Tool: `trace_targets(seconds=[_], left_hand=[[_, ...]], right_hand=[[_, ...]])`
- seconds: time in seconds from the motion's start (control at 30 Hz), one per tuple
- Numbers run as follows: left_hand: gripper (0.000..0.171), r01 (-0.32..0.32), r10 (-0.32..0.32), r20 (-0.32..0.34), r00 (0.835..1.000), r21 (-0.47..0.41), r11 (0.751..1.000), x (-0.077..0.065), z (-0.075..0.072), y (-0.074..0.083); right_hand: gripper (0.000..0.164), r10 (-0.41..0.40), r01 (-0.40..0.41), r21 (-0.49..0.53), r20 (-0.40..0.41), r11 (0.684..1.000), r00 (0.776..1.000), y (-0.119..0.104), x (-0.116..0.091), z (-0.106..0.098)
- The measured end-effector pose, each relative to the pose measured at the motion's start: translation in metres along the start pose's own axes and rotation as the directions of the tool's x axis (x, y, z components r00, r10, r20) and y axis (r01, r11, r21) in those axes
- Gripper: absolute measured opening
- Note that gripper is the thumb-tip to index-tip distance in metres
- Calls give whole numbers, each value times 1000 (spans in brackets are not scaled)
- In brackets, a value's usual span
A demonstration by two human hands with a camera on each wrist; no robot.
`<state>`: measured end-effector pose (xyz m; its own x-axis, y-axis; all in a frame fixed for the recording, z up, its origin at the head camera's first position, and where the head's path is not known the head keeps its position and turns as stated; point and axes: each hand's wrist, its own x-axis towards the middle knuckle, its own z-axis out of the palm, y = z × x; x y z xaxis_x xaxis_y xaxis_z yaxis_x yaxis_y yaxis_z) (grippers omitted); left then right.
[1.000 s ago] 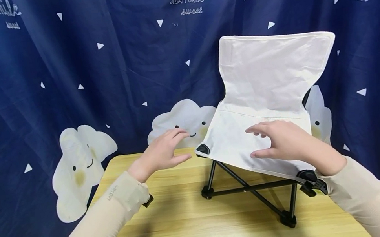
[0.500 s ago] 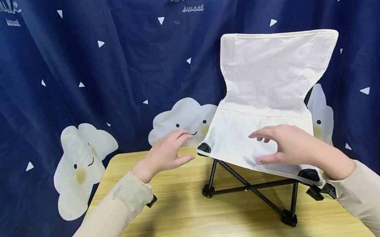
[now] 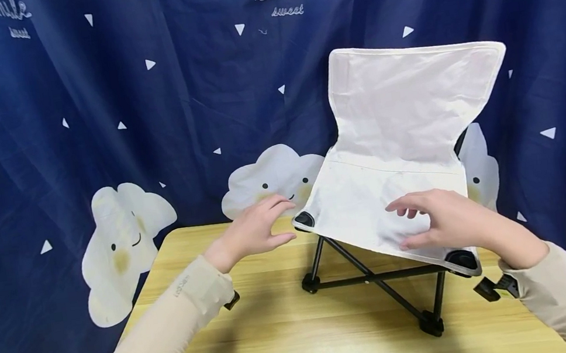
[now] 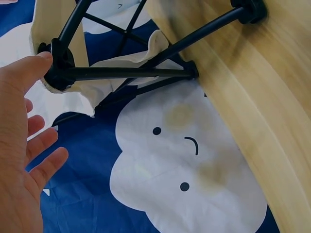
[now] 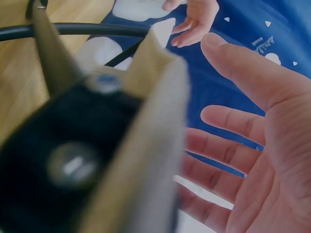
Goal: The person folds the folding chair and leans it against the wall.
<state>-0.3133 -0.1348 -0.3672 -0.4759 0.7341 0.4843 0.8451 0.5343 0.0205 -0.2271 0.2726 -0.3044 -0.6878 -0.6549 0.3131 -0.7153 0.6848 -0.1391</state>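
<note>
A folding chair with a white fabric seat (image 3: 369, 183) and a black tube frame (image 3: 369, 277) stands at the right of the wooden table. My left hand (image 3: 255, 230), fingers loosely bent and thumb apart, hovers just left of the seat's front left corner. In the left wrist view that hand (image 4: 24, 126) holds nothing, its thumb overlapping the black corner joint (image 4: 59, 65). Over the seat's front right part is my right hand (image 3: 447, 218), relaxed with nothing in it. The right wrist view shows its palm and spread fingers (image 5: 228, 150) beside the blurred chair corner (image 5: 73, 160).
The pale wooden tabletop (image 3: 260, 332) lies under the chair. Behind hangs a dark blue curtain (image 3: 188, 94) with white clouds and triangles. A small black device (image 3: 487, 288) sits under the right wrist, another (image 3: 231, 300) under the left.
My right hand has drifted right and slightly down over the seat. The left hand has shifted a little right, closer to the chair's corner. The chair stays in place.
</note>
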Motion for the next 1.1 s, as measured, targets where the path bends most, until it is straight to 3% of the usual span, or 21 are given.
trace_targets(seconds=[0.2, 0.63, 1.1], left_hand=[[56, -2, 2, -12, 1000, 6, 1000, 0, 4, 2], [53, -17, 17, 27, 1000, -17, 1000, 3, 13, 9], [52, -4, 6, 53, 999, -30, 1000, 4, 18, 13]], right_hand=[[58, -13, 14, 32, -20, 999, 1000, 9, -10, 3], [61, -55, 60, 115, -42, 992, 998, 27, -28, 6], [50, -106, 103, 286, -5, 953, 994, 47, -42, 6]])
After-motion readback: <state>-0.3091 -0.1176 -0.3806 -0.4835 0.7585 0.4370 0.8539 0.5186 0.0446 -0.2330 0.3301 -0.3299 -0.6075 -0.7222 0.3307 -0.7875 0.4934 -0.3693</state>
